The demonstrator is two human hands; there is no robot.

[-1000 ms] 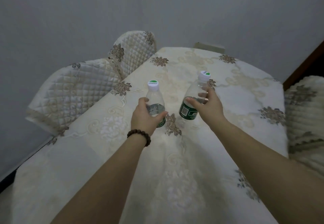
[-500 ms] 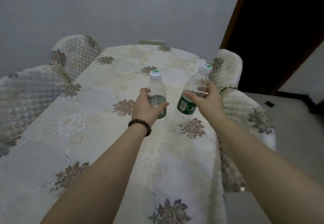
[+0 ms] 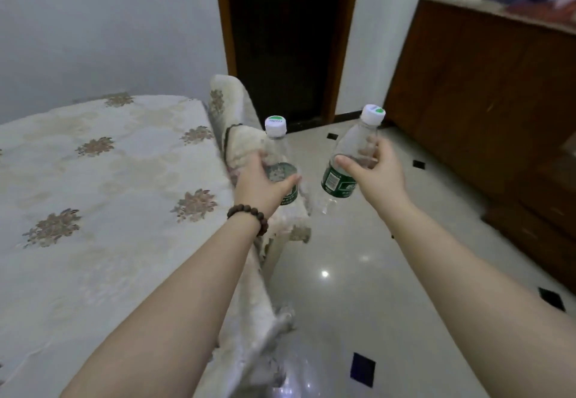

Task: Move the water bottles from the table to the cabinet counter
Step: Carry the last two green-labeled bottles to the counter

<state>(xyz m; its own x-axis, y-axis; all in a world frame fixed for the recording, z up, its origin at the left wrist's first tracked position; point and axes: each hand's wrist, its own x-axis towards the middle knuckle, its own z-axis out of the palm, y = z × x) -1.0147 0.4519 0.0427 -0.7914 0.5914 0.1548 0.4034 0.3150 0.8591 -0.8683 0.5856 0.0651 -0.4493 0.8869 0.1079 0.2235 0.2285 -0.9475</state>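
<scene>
**A:** ok so where are the bottles right now?

**B:** both off the counter (image 3: 93, 210), up in the air. Left hand (image 3: 258, 184) has its fingers wrapped around the left bottle (image 3: 279, 160) at the label, right hand (image 3: 375, 173) is clamped on the right bottle (image 3: 349, 160) around the middle. The two bottles are near each other but not touching.

**A:** how much room is there to move?

**B:** decent. The counter with the floral cloth sits off to the left, its right edge running just under the left forearm. A covered chair (image 3: 237, 123) is tucked along that edge, and the left bottle hangs right over it. The right bottle is over open tiled floor (image 3: 358, 288), which stretches ahead to a dark doorway (image 3: 280, 39). On the right there's a brown wooden cabinet (image 3: 483, 86), well apart from both hands, with blurry stuff on its top that I can't make out.

**A:** and the bottles themselves?

**B:** clear plastic, green label, white cap with a green spot. Left one is about upright, right one tilts with its cap leaning toward the cabinet. They look mostly see-through; can't tell how full they are.
</scene>
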